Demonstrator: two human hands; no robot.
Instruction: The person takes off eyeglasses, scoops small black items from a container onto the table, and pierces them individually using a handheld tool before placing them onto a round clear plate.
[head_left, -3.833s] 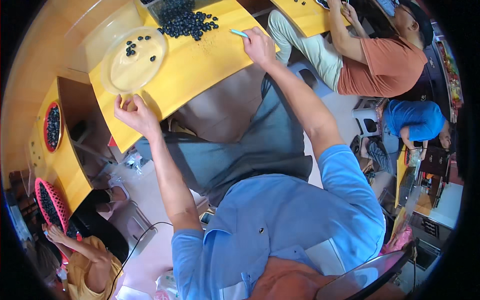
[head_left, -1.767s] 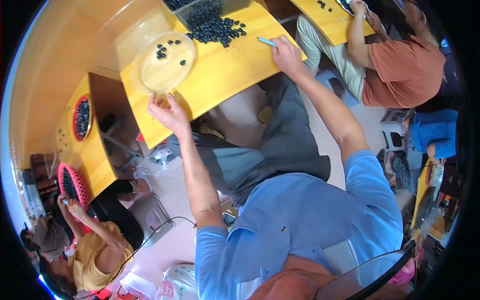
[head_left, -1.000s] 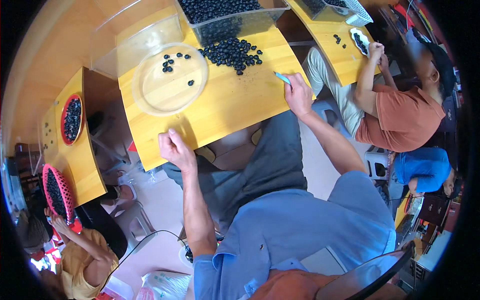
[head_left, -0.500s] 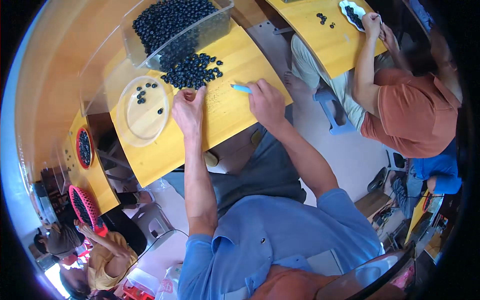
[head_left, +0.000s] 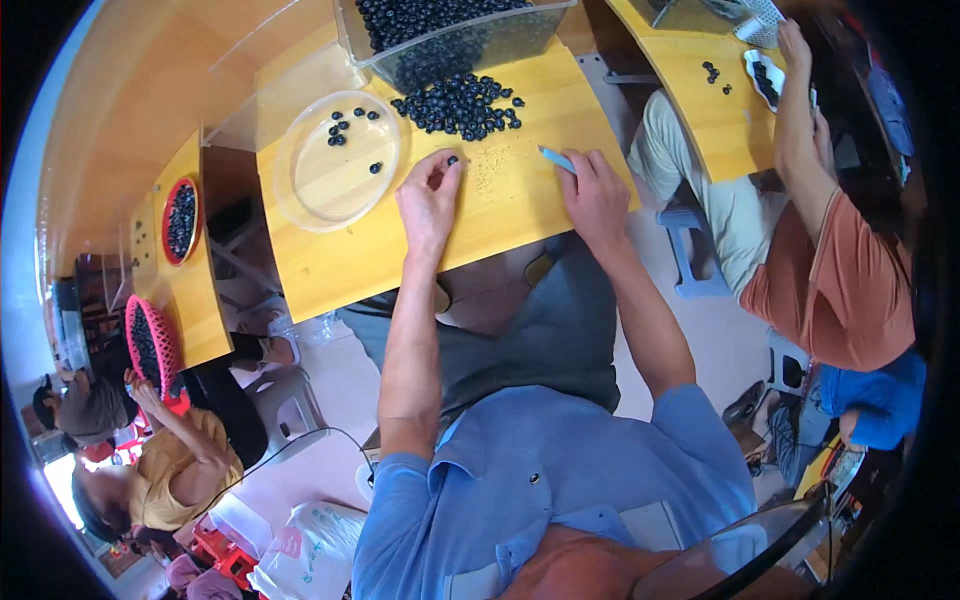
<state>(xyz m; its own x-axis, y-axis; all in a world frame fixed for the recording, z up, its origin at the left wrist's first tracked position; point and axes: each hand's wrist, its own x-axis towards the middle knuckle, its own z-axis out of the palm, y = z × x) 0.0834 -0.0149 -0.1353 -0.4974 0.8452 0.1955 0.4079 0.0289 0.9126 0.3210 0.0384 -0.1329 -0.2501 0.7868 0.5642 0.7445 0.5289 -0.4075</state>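
A: How is the desk [head_left: 330, 270] laid out?

B: A clear bin [head_left: 535, 35], heaped with dark round pieces, is set at its far side. Beside the loose pile [head_left: 462, 108] spilled before it, a round clear dish [head_left: 335, 190] is placed, with a few pieces scattered inside.

A: And the hands?

B: By the right hand [head_left: 595, 195], a slim light-blue tool [head_left: 555, 158] is gripped, fingers curled around it. By the left hand [head_left: 428, 205], a single dark piece [head_left: 452, 160] is pinched between thumb and fingers, above the desk, near the pile.

A: How should that piece be handled?

B: It is judged light, smooth and apt to roll; whether it is hard or soft cannot be told. It is best held across its widest part, with light pressure.
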